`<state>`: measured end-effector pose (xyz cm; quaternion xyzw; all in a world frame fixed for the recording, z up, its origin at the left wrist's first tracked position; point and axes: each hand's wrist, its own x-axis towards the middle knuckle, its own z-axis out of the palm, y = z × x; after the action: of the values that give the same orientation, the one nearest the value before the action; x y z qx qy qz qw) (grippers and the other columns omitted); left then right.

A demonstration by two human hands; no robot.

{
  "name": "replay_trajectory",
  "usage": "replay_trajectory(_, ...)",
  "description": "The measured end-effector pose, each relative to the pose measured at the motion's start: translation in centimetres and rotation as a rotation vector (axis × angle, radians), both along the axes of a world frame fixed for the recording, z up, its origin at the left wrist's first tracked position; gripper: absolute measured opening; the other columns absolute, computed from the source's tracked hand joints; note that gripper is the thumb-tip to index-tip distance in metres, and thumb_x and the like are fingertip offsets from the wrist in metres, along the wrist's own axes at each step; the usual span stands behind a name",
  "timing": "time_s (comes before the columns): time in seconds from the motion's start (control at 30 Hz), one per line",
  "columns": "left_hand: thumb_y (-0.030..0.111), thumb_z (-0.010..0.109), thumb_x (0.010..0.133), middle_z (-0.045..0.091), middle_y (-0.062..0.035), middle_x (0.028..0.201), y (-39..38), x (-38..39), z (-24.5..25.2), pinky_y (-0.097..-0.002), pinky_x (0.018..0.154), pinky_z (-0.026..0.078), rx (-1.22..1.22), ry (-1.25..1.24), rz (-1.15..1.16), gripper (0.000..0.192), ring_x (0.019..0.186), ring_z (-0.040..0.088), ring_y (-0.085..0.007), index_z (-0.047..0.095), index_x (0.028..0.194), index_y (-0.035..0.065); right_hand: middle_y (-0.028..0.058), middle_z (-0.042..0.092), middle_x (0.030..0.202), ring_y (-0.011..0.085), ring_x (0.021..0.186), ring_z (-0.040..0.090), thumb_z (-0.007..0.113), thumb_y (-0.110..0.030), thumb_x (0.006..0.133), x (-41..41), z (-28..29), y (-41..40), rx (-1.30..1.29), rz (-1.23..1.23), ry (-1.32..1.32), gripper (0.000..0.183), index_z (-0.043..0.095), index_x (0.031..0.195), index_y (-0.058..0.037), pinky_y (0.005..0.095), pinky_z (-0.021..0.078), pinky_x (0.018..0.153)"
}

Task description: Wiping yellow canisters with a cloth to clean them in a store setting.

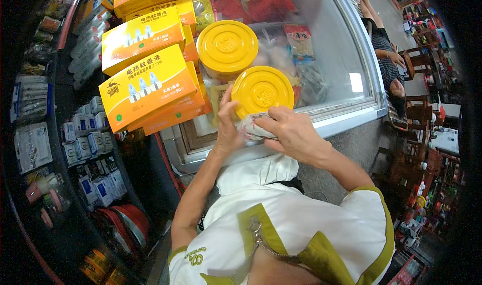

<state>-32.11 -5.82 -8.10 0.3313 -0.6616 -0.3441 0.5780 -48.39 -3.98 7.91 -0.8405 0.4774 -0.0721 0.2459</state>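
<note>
My left hand (226,128) grips the left side of a round tub with a yellow lid (263,91). A crumpled pale cloth with a pink pattern (253,126) is bunched in my right hand (295,132), pressed against the tub's near side. The tub's body is mostly hidden beneath its lid and behind the cloth. Just beyond it, a second yellow-lidded tub (227,46) stands on the glass top of a chest freezer (342,74). Left of the tubs are stacked yellow and orange cartons (150,91), printed with small bottles and writing.
Bagged food, including a printed packet (299,42), shows through the freezer's glass. Shelving with small white packs (88,145) runs along the left. At far right, a person (389,64) reclines on a chair (397,115), near wooden furniture and shelves of goods.
</note>
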Motion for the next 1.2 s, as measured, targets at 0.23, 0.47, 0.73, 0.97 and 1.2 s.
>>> replay_trajectory(0.23, 0.019, 0.089, 0.054, 0.019, -0.0183, 0.147, 0.3, -0.1, 1.0, -0.0453, 0.108, 0.027, 0.142, -0.009, -0.114, 0.122, 0.132, 0.03, -0.0311, 0.004, 0.141, 0.0124, 0.0127, 0.056, 0.091, 0.0306, 0.089, 0.057, 0.066, -0.016, 0.071, 1.2, -1.7, -4.2, -0.121, 0.099, 0.008, 0.034, 0.061, 0.104, -0.0121, 0.0416, 0.0479, 0.073)
replay_trajectory(0.47, 0.019, 0.086, 0.058, 0.029, -0.0212, 0.142, 0.5, 0.4, 0.3, -0.0437, 0.109, 0.025, 0.092, -0.081, -0.024, 0.113, 0.131, 0.031, -0.0359, 0.011, 0.142, 0.0037, 0.0149, 0.058, 0.093, 0.0342, 0.086, 0.058, 0.066, -0.016, 0.073, -0.5, -1.4, -7.2, -0.176, -0.091, 0.027, 0.036, 0.06, 0.108, -0.0123, 0.0425, 0.0473, 0.075)
replay_trajectory(0.73, 0.017, 0.087, 0.058, 0.024, -0.0203, 0.144, 0.6, 0.6, 0.8, -0.0435, 0.108, 0.027, 0.098, -0.103, -0.032, 0.113, 0.131, 0.031, -0.0334, 0.011, 0.141, 0.0068, 0.0139, 0.055, 0.088, 0.0331, 0.082, 0.058, 0.065, -0.016, 0.075, -1.0, -0.8, -3.2, -0.14, -0.249, 0.119, 0.037, 0.059, 0.111, -0.0112, 0.0407, 0.0482, 0.069)
replay_trajectory(0.97, 0.013, 0.086, 0.056, 0.024, -0.0212, 0.144, 0.4, 0.3, 0.8, -0.0427, 0.109, 0.025, 0.075, -0.067, -0.05, 0.112, 0.133, 0.029, -0.0343, 0.013, 0.141, 0.0035, 0.0146, 0.055, 0.086, 0.0323, 0.081, 0.059, 0.065, -0.016, 0.074, 0.7, -1.2, -3.2, -0.131, -0.144, 0.095, 0.035, 0.059, 0.109, -0.0112, 0.0419, 0.0486, 0.066)
replay_trajectory(1.2, 0.012, 0.086, 0.056, 0.025, -0.0223, 0.144, 0.4, 0.4, 0.8, -0.0432, 0.109, 0.025, 0.038, -0.044, -0.03, 0.113, 0.133, 0.028, -0.0354, 0.013, 0.141, 0.0044, 0.012, 0.055, 0.085, 0.0304, 0.081, 0.059, 0.067, -0.02, 0.073, -0.3, 0.8, -1.6, 0.046, -0.093, 0.091, 0.035, 0.061, 0.106, -0.0125, 0.0417, 0.0488, 0.066)
